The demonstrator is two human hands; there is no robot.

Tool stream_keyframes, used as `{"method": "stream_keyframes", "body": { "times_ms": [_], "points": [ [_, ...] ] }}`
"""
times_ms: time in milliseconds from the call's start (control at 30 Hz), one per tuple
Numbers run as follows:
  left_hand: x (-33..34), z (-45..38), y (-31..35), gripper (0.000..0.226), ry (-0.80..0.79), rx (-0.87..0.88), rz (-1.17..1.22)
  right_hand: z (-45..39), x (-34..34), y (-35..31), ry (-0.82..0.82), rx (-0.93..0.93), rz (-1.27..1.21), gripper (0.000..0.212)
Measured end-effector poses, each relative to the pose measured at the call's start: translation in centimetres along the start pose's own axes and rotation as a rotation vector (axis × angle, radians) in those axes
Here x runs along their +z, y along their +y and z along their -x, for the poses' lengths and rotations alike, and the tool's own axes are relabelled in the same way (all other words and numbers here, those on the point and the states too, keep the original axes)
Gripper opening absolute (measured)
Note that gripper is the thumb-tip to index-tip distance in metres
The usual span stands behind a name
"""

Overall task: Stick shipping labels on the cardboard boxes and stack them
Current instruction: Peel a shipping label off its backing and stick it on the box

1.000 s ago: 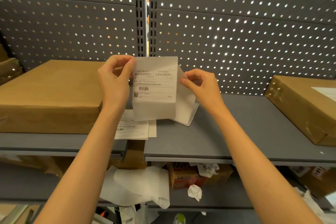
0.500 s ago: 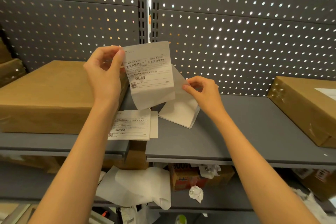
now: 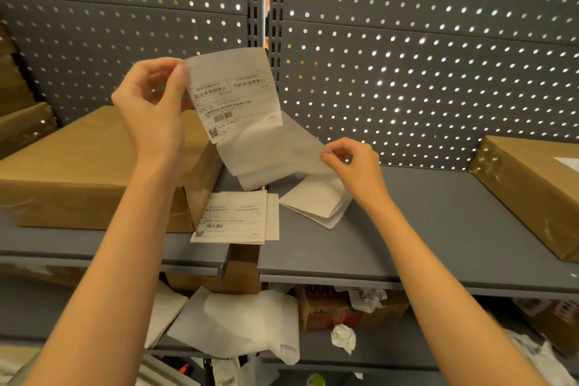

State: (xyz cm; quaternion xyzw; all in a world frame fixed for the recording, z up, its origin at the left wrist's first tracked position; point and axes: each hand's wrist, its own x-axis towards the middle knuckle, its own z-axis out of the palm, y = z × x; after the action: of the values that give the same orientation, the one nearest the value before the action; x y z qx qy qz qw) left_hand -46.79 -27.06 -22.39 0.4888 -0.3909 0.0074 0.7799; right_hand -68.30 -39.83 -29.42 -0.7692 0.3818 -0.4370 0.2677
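The left hand (image 3: 153,110) pinches the upper left corner of a shipping label (image 3: 233,94) between thumb and curled fingers, holding it up in front of the perforated back panel (image 3: 407,56). The right hand (image 3: 352,166) pinches the edge of the translucent backing paper (image 3: 269,150), which hangs from the label's lower edge and curves down to the right. The label carries boxed Chinese headings ending in "01", a barcode and a small QR code; the finer print is too small to read. Directly below the raised label, on the grey shelf (image 3: 438,222), lies a stack of printed labels (image 3: 233,218) with the same layout, and just right of that stack sits a folded piece of blank backing (image 3: 316,200). Left of the stack a large cardboard box (image 3: 78,166) rests on the shelf, touching the stack's corner. Another cardboard box (image 3: 532,191) sits well to the right, with a white label partly in view on top. Under the shelf lie loose backing sheets (image 3: 244,320) and a crumpled scrap (image 3: 343,337).
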Motion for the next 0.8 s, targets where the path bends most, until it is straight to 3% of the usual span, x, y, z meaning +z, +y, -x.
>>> {"method": "stream_keyframes", "body": {
  "times_ms": [267,533,800],
  "points": [
    [-1.6,-0.9,-0.1,0.008,0.03,-0.008,-0.029,-0.1,0.0,0.3,0.04,0.027,0.027,0.01],
    [-1.9,-0.2,0.5,0.009,-0.003,-0.04,-0.059,0.4,-0.3,-0.8,-0.048,0.037,-0.003,0.013],
    [-0.9,1.7,1.4,0.01,-0.048,-0.097,-0.096,1.3,-1.7,-1.7,-0.306,0.011,-0.02,0.05]
  ]
}}
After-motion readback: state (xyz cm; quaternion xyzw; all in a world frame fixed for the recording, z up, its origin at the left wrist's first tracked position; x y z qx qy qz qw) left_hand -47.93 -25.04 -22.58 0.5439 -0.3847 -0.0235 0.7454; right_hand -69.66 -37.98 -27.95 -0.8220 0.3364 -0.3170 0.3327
